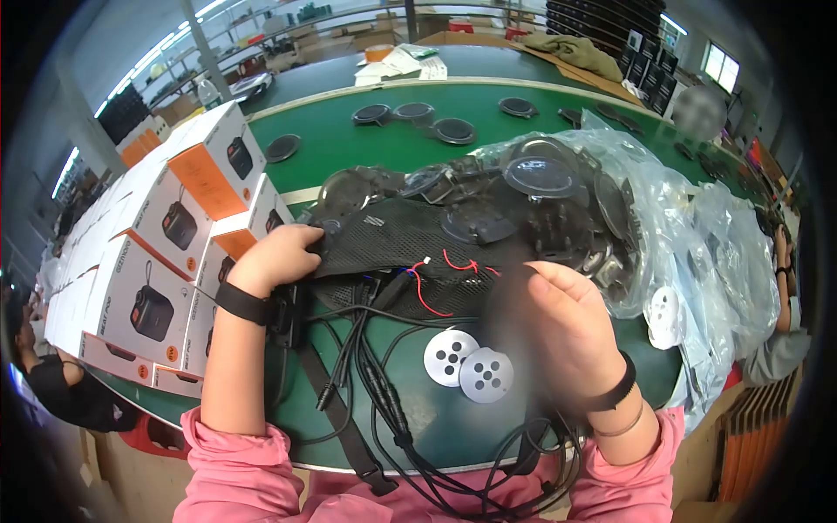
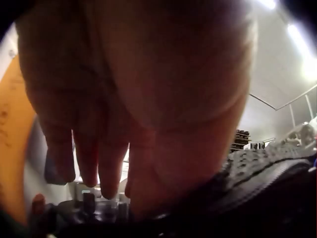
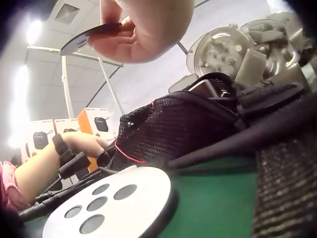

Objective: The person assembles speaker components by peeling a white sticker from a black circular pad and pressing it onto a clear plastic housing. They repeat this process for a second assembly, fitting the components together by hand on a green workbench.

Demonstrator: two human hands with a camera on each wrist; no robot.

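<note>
The right hand [image 1: 571,322] pinches a thin round disc [image 3: 81,40] between thumb and fingers, raised above the bench; the disc is dark and blurred in the head view. The left hand [image 1: 277,260] is at the left edge of a black mesh pouch [image 1: 375,240], its fingers hanging fairly straight in the left wrist view; whether they grip the mesh is hidden. Red wires [image 1: 429,296] lie over the pouch. Two pale discs with round holes [image 1: 486,375] overlap on the green bench in front of it, and one shows large in the right wrist view.
Stacked white-and-orange boxes [image 1: 148,305] stand at the left. Black cables [image 1: 384,392] and a strap cross the front of the bench. Behind the pouch are dark plastic parts [image 1: 540,179], with clear plastic bags [image 1: 671,218] at the right. Several round black pieces [image 1: 453,131] lie farther back.
</note>
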